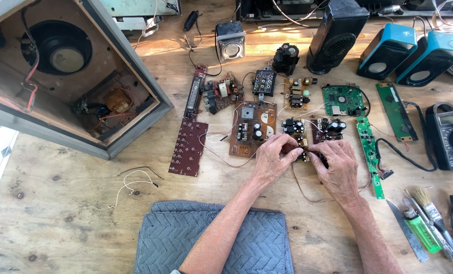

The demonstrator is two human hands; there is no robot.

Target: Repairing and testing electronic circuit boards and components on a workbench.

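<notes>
Right now both hands meet over a small dark circuit board (307, 152) lying just past the centre of the wooden surface (59, 213), toward three o'clock. The left hand (273, 158) and right hand (338, 165) are close together, fingertips pinched on a small part at the board's near edge, so the step in hand looks like fine work on a component or lead. The next move, I judge, calls for steady, delicate finger pressure, since thin wires (307, 190) trail from the board toward six o'clock. At nine o'clock from the hands lies a brown board (252, 129), flat and studded with round capacitors; at three o'clock, a narrow green strip board (369, 152). A quilted grey pad (186, 238) sits at six o'clock, soft against the rough, knotted planks.
</notes>
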